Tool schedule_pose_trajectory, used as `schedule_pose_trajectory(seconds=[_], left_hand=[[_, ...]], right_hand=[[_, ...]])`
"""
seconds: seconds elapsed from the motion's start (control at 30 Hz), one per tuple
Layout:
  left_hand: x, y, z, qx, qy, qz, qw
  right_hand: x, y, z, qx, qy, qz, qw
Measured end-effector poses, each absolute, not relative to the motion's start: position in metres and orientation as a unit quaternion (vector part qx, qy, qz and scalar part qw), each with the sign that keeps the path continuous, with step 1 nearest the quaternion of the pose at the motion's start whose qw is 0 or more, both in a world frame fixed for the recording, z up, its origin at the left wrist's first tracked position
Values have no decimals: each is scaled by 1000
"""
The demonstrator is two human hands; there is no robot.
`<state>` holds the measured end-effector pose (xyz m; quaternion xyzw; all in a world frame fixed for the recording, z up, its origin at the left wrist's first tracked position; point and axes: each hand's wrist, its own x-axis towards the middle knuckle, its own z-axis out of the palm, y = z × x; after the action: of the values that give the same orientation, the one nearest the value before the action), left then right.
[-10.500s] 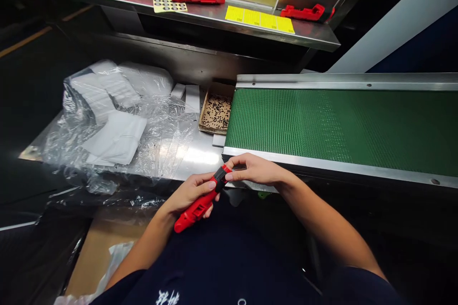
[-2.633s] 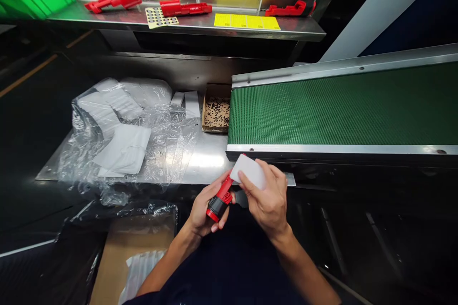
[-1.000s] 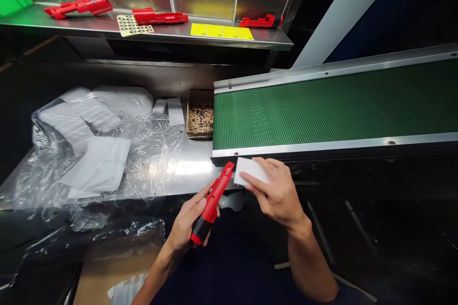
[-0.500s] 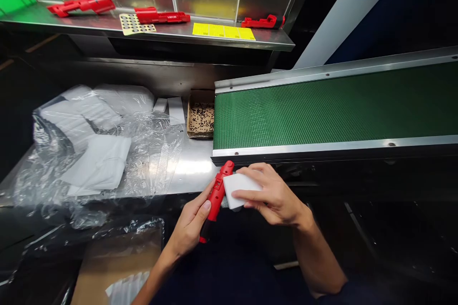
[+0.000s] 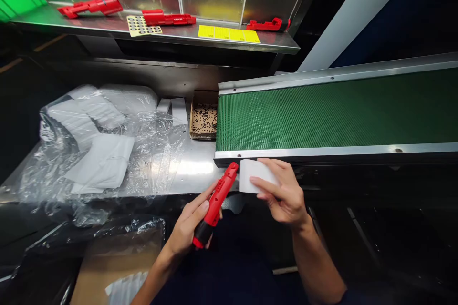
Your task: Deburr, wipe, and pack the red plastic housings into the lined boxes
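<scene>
My left hand [image 5: 189,223] is closed around a red plastic tool housing [image 5: 219,195] with a black band near its lower end. The housing slants, its narrow tip up and to the right, over the front edge of the metal bench. In my right hand [image 5: 286,194] a folded white sheet [image 5: 255,175], like foam or cloth, is pinched between thumb and fingers. A small gap separates the sheet from the tip of the housing. Some fingers of my left hand are hidden behind the housing.
A green conveyor belt [image 5: 304,116] with metal rails runs to the right. Beside its end stands a cardboard box [image 5: 203,119] of small black bits. White sheets [image 5: 103,162] lie on clear plastic at left. The shelf [image 5: 107,26] bears red parts and yellow labels [image 5: 229,33].
The white sheet in my right hand has moved right and slightly up, away from the red housing. My left hand has turned the housing a little and its lower end has shifted left.
</scene>
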<state>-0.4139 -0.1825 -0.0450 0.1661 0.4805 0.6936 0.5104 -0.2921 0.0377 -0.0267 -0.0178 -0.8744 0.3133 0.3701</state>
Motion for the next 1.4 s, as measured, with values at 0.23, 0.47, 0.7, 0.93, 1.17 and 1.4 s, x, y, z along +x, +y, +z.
schedule_pose_trajectory(seconds=[0.23,0.47,0.7,0.93,1.17,1.4], left_hand=[[-420,-179,-45,126,320,743,575],[-421,-175,-50,156,327,747,557],[-421,-171,-50,143,306,735,588],[-418,-169,-53,150,298,736,589],[-414,-164,-51,119,341,722,590],[-411,-167,-53,86,380,716,580]], right_hand=[[-298,37,-47,-246,-409,841,254],[-300,32,-40,-252,-266,912,183],[-296,26,-37,-239,-310,904,171],[-291,21,-54,-254,-622,680,295],[-291,10,-44,-49,-876,281,388],[-299,23,-42,-148,-909,95,379]])
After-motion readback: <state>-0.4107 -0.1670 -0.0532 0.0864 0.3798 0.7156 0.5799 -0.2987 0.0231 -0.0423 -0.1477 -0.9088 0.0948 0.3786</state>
